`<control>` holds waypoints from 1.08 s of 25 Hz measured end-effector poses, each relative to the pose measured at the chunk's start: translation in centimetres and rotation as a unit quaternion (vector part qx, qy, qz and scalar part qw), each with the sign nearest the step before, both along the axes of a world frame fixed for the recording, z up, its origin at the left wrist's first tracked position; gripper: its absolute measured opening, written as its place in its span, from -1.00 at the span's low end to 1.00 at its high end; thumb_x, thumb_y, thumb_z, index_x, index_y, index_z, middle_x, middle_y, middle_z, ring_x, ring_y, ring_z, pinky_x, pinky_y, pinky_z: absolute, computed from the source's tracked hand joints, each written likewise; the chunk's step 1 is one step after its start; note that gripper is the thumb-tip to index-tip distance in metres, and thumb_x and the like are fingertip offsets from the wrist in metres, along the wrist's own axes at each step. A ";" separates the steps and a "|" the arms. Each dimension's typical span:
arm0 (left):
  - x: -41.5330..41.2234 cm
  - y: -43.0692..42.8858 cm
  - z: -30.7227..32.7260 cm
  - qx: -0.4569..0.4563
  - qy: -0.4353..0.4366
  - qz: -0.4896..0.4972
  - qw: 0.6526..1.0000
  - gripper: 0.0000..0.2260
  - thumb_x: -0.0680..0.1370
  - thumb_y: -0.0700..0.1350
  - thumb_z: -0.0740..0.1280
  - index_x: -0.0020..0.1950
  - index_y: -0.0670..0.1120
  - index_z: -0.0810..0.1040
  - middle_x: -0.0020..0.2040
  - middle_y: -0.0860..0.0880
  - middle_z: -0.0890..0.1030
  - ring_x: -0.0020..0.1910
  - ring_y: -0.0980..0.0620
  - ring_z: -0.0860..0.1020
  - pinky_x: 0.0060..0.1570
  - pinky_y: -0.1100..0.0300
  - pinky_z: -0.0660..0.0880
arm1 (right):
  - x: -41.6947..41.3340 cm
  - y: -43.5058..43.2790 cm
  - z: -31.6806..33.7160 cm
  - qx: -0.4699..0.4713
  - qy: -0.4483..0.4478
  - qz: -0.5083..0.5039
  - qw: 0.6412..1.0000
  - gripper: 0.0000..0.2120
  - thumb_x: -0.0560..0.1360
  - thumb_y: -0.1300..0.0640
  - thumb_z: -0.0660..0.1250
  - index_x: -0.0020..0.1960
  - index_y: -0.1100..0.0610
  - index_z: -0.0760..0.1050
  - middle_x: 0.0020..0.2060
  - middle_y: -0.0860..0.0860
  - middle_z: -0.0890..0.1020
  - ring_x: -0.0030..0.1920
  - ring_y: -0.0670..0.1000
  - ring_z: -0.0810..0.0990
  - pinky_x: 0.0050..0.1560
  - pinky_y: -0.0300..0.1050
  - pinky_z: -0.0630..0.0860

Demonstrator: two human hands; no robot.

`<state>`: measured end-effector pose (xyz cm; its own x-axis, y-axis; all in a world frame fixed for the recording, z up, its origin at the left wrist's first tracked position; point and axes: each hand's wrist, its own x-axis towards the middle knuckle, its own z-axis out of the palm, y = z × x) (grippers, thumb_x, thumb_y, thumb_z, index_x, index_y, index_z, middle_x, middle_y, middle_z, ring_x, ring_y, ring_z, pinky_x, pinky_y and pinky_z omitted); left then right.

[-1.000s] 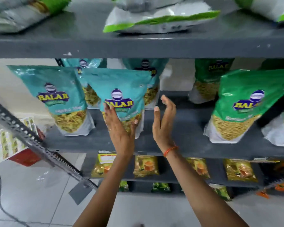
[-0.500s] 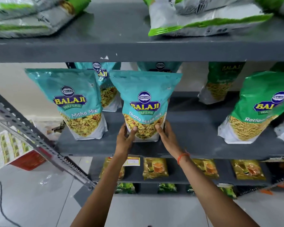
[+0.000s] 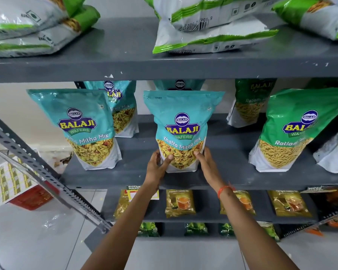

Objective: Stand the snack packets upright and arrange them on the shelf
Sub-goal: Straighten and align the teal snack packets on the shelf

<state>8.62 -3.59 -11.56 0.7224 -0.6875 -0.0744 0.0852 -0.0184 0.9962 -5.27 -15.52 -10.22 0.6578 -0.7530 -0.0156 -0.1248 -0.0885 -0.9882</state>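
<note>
A dark grey metal shelf is seen from above and in front, set against a pale wall, with a light tiled floor below and a perforated steel upright slanting across the left. On the middle board a teal Khatta Mitha Mix packet is stood upright, its long axis vertical, its sealed top upward and its printed face turned toward the camera; its base rests on the board near the front edge. It is clasped low at both sides: the left hand is closed on its lower left corner with the thumb laid across the front, and the right hand is pressed to its lower right corner. A second teal packet is stood upright well to its left, with more teal packets behind. Green packets are leaned at the right. On the top board, white-and-green packets are laid flat, probably face down. Small tea pouches are set on the board below.
</note>
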 end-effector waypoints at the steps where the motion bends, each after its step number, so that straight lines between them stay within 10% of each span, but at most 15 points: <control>1: 0.1 0.1 0.1 0.000 0.001 0.000 1.000 -0.74 0.46 -0.02 0.40 0.11 0.02 0.45 0.09 0.04 0.61 0.09 0.09 0.58 -0.17 0.37 0.58 | 0.1 0.0 -0.1 0.006 -0.002 0.001 1.000 -0.64 0.42 -0.29 0.22 0.17 -0.22 0.34 0.04 -0.33 0.55 -0.02 -0.45 0.54 -0.22 -0.54 0.47; 8: -0.3 1.1 1.9 0.053 -0.037 0.012 0.998 -0.47 0.46 0.03 0.38 0.37 -0.11 0.34 0.38 -0.10 0.46 0.30 0.02 0.45 0.00 0.30 0.55 | 0.1 0.9 0.3 0.019 -0.037 -0.038 0.998 -0.48 0.44 -0.23 0.22 0.34 -0.10 0.28 0.20 -0.14 0.55 0.25 -0.07 0.52 -0.04 -0.36 0.53; 13: -1.2 3.8 5.8 0.007 -0.276 0.112 0.955 -0.36 0.51 0.23 0.23 0.49 -0.01 0.17 0.50 -0.01 0.28 0.47 0.06 0.24 0.39 0.12 0.24 | 2.5 5.6 4.9 -0.186 -0.147 -0.294 0.926 -0.51 0.56 0.06 0.18 0.42 0.24 0.25 0.36 0.24 0.38 0.36 0.09 0.33 0.27 -0.49 0.22; 17: 0.9 6.7 8.4 -0.111 -0.334 0.137 0.926 -0.51 0.60 0.10 0.12 0.48 -0.05 0.16 0.48 -0.07 0.29 0.47 0.07 0.24 0.43 0.04 0.25 | 6.6 9.8 8.2 -0.273 -0.241 -0.302 0.881 -0.57 0.58 0.11 0.13 0.38 0.31 0.26 0.29 0.29 0.39 0.31 0.22 0.41 0.22 0.20 0.50; 20: 4.5 9.8 9.0 -0.138 -0.401 0.171 0.889 -0.47 0.62 0.07 0.11 0.51 -0.12 0.08 0.52 -0.10 0.19 0.51 -0.04 0.16 0.45 -0.06 0.20 | 11.4 14.0 9.2 -0.346 -0.244 -0.269 0.865 -0.55 0.61 -0.01 0.06 0.38 0.25 0.24 0.26 0.25 0.43 0.28 0.19 0.41 0.28 0.18 0.40; 23: 8.3 12.2 8.5 -0.121 -0.447 0.209 0.861 -0.42 0.60 0.10 0.11 0.52 -0.11 -0.01 0.55 -0.10 0.10 0.53 -0.08 0.08 0.49 -0.05 0.10 | 15.6 16.7 9.0 -0.375 -0.217 -0.200 0.879 -0.49 0.60 -0.09 0.04 0.43 0.19 0.19 0.27 0.15 0.40 0.28 0.17 0.42 0.34 0.07 0.34; 27: 13.1 15.2 5.8 -0.037 -0.359 0.225 0.905 -0.28 0.54 0.25 0.10 0.53 -0.09 -0.12 0.57 -0.11 -0.02 0.54 0.08 -0.06 0.51 0.16 -0.06 | 19.9 17.8 6.0 -0.256 -0.096 -0.084 0.958 -0.43 0.58 -0.13 0.12 0.50 0.09 0.11 0.36 0.14 0.37 0.37 0.09 0.36 0.40 0.02 0.33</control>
<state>21.76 11.61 -5.74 0.7737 -0.2965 0.5598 -0.6030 -0.0739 0.7943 14.65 2.27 -4.18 0.4809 -0.7254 0.4926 0.0002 -0.5617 -0.8273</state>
